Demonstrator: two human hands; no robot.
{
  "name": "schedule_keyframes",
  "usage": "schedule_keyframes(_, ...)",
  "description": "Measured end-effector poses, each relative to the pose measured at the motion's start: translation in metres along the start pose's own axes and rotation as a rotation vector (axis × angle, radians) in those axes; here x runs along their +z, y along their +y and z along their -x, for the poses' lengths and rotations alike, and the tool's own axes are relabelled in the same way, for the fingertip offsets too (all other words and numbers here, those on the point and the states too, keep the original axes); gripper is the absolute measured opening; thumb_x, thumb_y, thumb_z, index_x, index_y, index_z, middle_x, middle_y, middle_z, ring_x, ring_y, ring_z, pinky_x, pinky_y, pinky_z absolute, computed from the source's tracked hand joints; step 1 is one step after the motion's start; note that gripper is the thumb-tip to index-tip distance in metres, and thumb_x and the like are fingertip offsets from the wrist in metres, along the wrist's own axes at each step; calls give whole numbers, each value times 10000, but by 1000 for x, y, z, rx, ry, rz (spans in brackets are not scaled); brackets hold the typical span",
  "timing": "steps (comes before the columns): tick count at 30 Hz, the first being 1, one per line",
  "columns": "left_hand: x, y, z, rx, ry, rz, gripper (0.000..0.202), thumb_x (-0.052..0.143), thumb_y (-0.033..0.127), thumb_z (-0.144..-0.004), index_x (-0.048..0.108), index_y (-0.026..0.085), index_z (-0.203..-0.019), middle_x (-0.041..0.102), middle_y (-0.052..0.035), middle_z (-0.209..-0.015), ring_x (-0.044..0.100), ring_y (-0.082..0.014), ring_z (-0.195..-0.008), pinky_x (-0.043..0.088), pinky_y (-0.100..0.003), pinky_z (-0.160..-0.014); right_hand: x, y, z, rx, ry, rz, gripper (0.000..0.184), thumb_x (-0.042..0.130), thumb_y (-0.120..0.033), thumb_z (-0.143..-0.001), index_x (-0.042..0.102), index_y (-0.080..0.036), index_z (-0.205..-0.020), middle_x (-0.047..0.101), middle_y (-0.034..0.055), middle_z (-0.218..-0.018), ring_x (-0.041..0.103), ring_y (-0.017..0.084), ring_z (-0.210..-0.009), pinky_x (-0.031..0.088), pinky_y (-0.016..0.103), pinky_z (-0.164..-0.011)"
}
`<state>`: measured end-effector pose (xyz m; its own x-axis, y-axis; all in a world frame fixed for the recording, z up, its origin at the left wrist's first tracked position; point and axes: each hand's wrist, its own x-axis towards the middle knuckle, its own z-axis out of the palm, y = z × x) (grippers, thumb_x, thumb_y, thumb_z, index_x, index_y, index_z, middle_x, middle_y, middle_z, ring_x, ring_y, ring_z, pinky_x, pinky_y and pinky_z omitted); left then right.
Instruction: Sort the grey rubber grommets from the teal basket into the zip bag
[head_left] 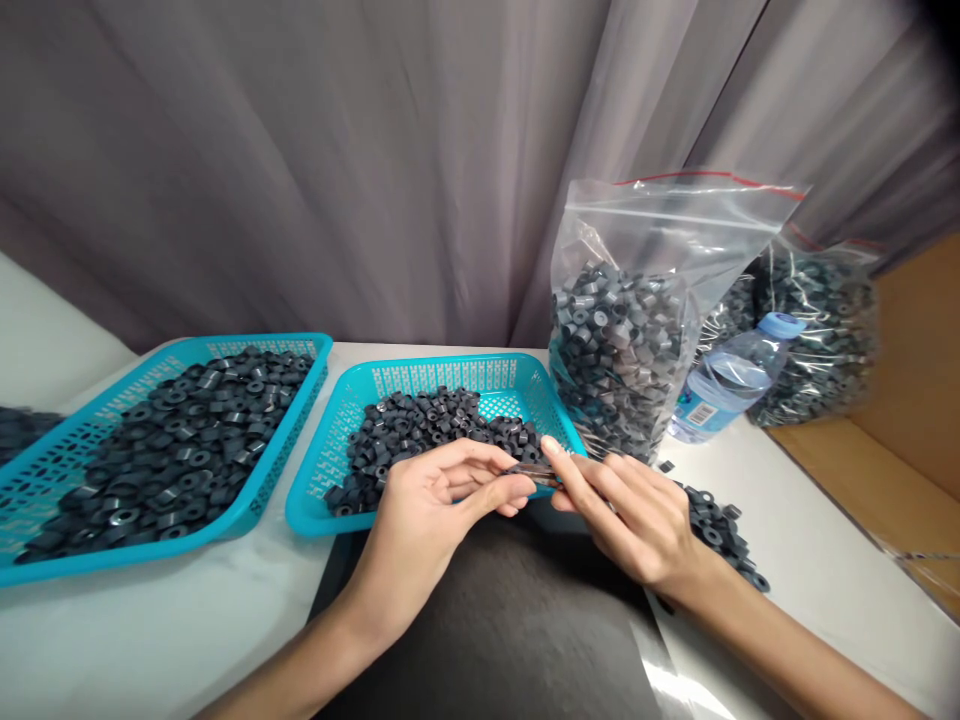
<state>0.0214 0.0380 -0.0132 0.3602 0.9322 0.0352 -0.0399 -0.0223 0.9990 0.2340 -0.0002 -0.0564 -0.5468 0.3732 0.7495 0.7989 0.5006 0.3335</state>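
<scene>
My left hand (439,500) and my right hand (626,515) meet just in front of the middle blue basket (420,380). Both pinch the same small dark part (534,472), the left with thumb and fingers closed on one end, the right with thumb and forefinger on the other. The part is mostly hidden by the fingertips. The basket behind holds several dark grey ring-shaped pieces (427,425). A loose heap of the same rings (720,535) lies on the white table right of my right hand.
A second blue basket (45,560) full of rings sits at the left. A clear zip bag (622,340) of rings stands behind my right hand, another bag (817,330) and a water bottle (724,385) beyond. A dark mat (510,620) lies under my wrists. A grey curtain hangs behind.
</scene>
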Motion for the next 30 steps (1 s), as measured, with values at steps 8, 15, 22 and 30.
schedule_keyframes(8,-3,2,-4,-90,-64,3,215,835,306,-752,714,167,-862,756,-9,-692,728,-153,-668,587,-231,-688,0,6,3,-39,-2,44,663,661,-184,-944,380,-15,-1520,747,96,-992,625,142,-693,469,303,-626)
schedule_keyframes(15,-8,4,-7,-113,-188,33,183,828,294,-773,723,181,-872,751,16,-710,686,-95,-671,549,-180,-711,2,8,7,-67,11,62,639,675,-195,-934,426,-5,-1491,757,101,-982,602,146,-695,461,306,-633)
schedule_keyframes(22,-10,7,-9,-134,-233,46,167,820,275,-786,727,182,-889,754,18,-737,677,-87,-685,531,-174,-717,1,13,4,-69,15,51,597,689,-191,-922,486,2,-1450,748,105,-976,588,153,-705,438,315,-640)
schedule_keyframes(30,-9,8,-10,-134,-227,70,169,811,285,-801,716,172,-883,743,26,-711,659,-79,-680,513,-178,-719,-1,14,2,-50,-7,38,601,650,-188,-951,441,-20,-1489,736,80,-936,559,140,-678,409,308,-630)
